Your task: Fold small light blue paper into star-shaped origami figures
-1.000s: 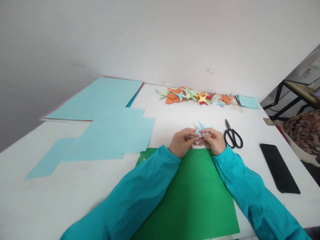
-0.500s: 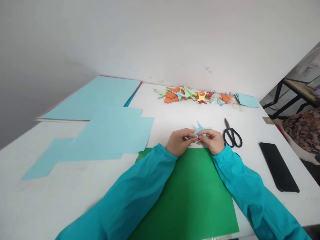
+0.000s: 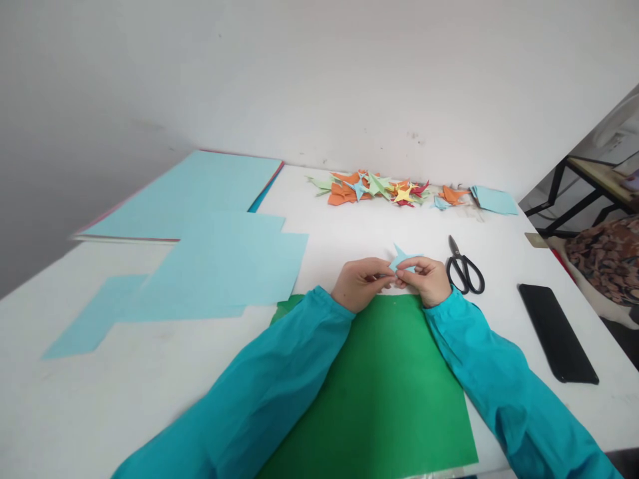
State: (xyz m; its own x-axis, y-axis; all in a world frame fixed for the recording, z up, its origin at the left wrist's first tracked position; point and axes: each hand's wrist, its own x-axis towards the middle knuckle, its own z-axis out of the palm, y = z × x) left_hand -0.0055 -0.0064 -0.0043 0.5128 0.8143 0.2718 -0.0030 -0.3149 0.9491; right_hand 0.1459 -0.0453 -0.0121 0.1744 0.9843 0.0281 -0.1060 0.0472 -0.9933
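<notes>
A small light-blue folded paper star [image 3: 403, 257] is pinched between both my hands just beyond the far edge of a green sheet [image 3: 384, 392]. My left hand [image 3: 360, 284] grips its left side with curled fingers. My right hand [image 3: 428, 279] holds the right side, thumb and fingers pressed together on the paper. Both arms wear teal sleeves and rest over the green sheet. Most of the star is hidden by my fingers; two points stick out above.
Black scissors [image 3: 464, 267] lie right of my hands, and a black phone [image 3: 556, 330] further right. Loose light-blue sheets [image 3: 219, 263] and a paper stack [image 3: 192, 193] fill the left. A pile of coloured paper stars [image 3: 382, 188] sits by the wall.
My hands stay in place, fingers shifting slightly on the blue star. The view has drifted a little; nothing else moved.
</notes>
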